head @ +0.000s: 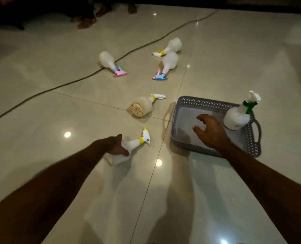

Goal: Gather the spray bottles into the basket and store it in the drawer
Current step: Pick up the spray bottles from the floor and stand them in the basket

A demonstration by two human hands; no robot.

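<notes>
Spray bottles lay scattered over the tiled floor (pixel 58 106), and only one, with a green collar (pixel 237 115), already rested in the grey basket (pixel 252 138), propped in its far corner just beyond the right hand (pixel 211 132). That hand hovered over the basket's bare bottom with fingers spread and relaxed, holding nothing. The left hand (pixel 117 146) curled around the body of the nearest bottle (pixel 128 148), a yellow-collared one lying on its side with its nozzle pointing away from the person.

Five bottles were still outside the basket, counting the one in the left hand's grip. One with a yellow collar (pixel 142 105) lay between and just ahead of the two hands. Farther out were a pink-triggered bottle (pixel 109 63) touching a dark cable (pixel 58 88), a blue-and-pink one (pixel 168 65), and another yellow one (pixel 171 45) just beyond it.

The gathering seemed barely begun: one bottle in, one being picked up, four untouched. No drawer was in view, so storing the basket remained entirely ahead.
</notes>
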